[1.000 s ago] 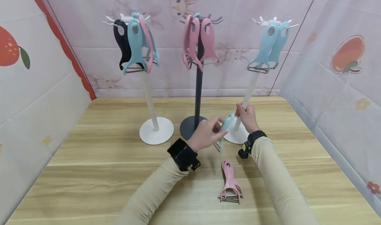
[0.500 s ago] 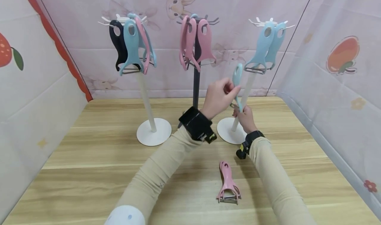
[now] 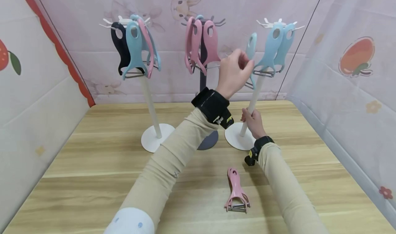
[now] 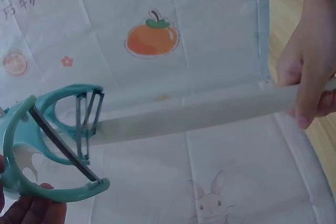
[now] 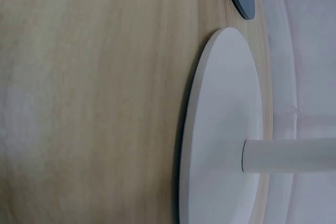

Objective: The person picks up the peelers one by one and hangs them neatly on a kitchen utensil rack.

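My left hand pinches a light blue peeler upright, just left of the right white stand. In the left wrist view the fingers hold this peeler by its handle, its blade in front of the peelers on the stand. Two light blue peelers hang from that stand's hooks. Low on the white pole, my right hand grips the stand just above its round base. The right wrist view shows the base but not the hand.
A left white stand bears black, blue and pink peelers. The dark middle stand carries several pink peelers and a blue one, partly behind my left arm. Pink peelers lie stacked on the wooden table in front.
The left hand has lifted the light blue peeler from low over the table up to near the right stand's hooks. The right hand keeps its grip on the pole.
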`<state>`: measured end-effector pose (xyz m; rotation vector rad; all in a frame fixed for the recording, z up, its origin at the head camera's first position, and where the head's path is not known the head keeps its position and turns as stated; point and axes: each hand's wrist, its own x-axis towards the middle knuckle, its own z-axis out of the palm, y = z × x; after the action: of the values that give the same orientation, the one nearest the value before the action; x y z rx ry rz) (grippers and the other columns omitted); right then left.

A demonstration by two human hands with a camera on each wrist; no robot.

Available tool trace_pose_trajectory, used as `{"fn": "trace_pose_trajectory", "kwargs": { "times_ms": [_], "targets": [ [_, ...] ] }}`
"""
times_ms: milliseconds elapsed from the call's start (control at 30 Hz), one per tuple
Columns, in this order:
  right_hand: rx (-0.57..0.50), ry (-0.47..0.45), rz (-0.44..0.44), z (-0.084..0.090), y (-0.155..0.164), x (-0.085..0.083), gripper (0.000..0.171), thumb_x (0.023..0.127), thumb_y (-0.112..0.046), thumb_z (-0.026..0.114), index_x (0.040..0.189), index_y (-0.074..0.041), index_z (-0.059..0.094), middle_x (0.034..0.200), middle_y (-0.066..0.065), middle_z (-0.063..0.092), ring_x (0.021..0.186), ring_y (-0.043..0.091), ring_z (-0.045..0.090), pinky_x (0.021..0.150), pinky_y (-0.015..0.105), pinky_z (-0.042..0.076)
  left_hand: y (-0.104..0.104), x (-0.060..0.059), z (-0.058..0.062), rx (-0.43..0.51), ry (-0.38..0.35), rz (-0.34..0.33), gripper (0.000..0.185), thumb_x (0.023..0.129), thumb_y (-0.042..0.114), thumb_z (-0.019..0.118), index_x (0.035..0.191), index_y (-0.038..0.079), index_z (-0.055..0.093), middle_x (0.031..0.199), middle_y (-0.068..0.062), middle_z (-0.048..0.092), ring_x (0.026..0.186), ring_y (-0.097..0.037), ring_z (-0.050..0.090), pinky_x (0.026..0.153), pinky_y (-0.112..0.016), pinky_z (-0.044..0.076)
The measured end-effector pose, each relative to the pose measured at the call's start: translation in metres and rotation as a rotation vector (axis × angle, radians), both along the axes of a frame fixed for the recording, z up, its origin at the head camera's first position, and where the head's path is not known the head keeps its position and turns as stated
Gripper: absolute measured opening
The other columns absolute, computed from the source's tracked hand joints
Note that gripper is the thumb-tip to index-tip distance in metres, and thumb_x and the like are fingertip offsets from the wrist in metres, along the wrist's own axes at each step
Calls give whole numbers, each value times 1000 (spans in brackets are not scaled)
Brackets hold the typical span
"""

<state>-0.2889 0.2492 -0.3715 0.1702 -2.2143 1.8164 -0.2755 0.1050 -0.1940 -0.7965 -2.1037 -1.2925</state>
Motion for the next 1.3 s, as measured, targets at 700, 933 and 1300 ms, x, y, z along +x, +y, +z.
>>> {"fn": "trace_pose_trajectory", "kwargs": {
  "times_ms": [700,933,1300],
  "targets": [
    [-8,16,-19,-25,11,-20,21,97,-19,43,82,-4,48,70,12,46,65,17,49,66,27,43,24,-6,22,-105,-67,37,13,90,11,54,100,5,50,88,-4,57,78,-11,52,69,-17,39],
    [-23,56,-5,-14,4,-11,22,96,-11,44,76,-2,49,64,5,48,60,14,48,61,25,42,22,-2,-1,-162,-34,-43,32,89,4,50,120,2,46,117,-9,54,107,-15,50,87,-13,35],
    [23,7,-15,-25,10,-16,20,96,-18,45,79,-7,48,68,-3,47,65,13,45,63,26,39,1,32,-82,-237,-83,20,32,86,13,58,116,3,54,113,-9,57,97,-16,54,77,-18,41]
  ]
}}
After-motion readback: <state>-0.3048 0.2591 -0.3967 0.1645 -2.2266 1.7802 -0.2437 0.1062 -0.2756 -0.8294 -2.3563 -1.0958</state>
